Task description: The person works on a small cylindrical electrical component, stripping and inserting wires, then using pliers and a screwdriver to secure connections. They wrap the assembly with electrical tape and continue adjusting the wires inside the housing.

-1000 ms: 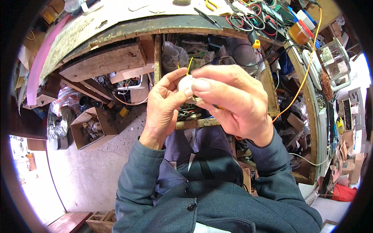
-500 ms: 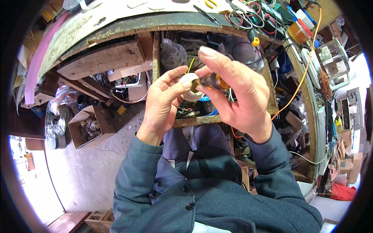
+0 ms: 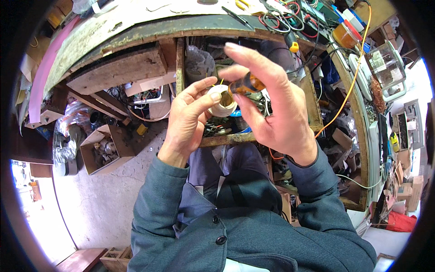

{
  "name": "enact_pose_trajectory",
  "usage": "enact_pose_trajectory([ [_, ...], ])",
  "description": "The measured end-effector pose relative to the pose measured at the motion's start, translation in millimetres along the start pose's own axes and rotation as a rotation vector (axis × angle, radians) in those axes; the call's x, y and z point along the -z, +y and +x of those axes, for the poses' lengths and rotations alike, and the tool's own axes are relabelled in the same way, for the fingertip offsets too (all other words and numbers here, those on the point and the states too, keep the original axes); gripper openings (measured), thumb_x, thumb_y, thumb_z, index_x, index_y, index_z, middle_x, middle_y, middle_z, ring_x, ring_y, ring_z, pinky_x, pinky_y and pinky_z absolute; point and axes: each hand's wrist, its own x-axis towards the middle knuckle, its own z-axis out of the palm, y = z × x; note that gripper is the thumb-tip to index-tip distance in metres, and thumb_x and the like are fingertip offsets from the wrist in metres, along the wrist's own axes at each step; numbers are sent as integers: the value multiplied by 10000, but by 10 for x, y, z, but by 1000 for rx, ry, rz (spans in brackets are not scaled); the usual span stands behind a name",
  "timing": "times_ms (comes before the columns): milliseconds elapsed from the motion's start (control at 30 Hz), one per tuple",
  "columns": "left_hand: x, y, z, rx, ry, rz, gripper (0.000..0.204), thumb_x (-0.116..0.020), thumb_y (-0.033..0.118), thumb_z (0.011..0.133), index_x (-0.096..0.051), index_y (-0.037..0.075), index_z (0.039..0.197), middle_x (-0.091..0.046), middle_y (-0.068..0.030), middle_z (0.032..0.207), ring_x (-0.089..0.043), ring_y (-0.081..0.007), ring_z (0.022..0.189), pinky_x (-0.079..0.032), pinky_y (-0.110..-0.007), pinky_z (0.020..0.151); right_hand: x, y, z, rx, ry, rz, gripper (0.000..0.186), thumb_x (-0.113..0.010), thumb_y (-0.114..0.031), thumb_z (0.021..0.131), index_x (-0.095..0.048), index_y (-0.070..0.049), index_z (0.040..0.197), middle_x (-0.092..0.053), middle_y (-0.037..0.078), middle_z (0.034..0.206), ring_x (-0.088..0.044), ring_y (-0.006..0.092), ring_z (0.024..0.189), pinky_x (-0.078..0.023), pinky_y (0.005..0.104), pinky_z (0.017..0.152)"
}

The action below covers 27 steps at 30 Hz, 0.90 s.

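Between the thumb and fingers of my left hand is a round white lamp holder, its open mouth facing up and a brownish inside showing. A bit of yellow wire sticks out behind it. My right hand grips a screwdriver by its amber and dark handle, thumb below and fingers partly raised above. The screwdriver points left at the lamp holder's mouth; its tip cannot be made out. Both hands are over an open drawer, above my lap.
Cluttered parts and a blue round thing fill the drawer. On the bench lie a black pen-like tool and tangled test leads. An orange cord hangs at the right. A cardboard box stands on the floor at left.
The screwdriver handle has swung up and left, with more of it showing. My right fingers have shifted on it. More of the lamp holder's inside shows; my left hand keeps its hold.
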Motion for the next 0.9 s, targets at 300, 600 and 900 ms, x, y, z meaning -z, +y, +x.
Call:
enact_pose_trajectory([
  [300, -6, 17, -24, -20, -9, 14, 597, -803, 64, 929, -550, -60, 1456, -701, -166, 1290, -693, -214, 1156, -581, -358, 997, -30, 3, 11, 68, 26, -1, 629, -827, 68, 846, -616, 6, 1436, -786, 158, 1133, -785, 233, 930, -617, 311, 760],
  [600, -47, 9, -55, -75, 0, 43, 640, -806, 24, 903, -525, -68, 1470, -686, -176, 1313, -680, -234, 1205, -569, -371, 1053, 116, -91, -175, 82, 3, -13, 705, -787, 71, 908, -479, 37, 1540, -784, 221, 1095, -783, 288, 970, -611, 342, 848],
  [900, -39, 5, -71, -104, -10, 31, 662, -824, 14, 881, -528, -68, 1467, -686, -180, 1314, -681, -240, 1212, -562, -372, 1068, 95, -88, -264, -59, 5, 10, 676, -775, 69, 925, -466, 53, 1527, -767, 219, 1131, -771, 243, 988, -602, 327, 879],
])
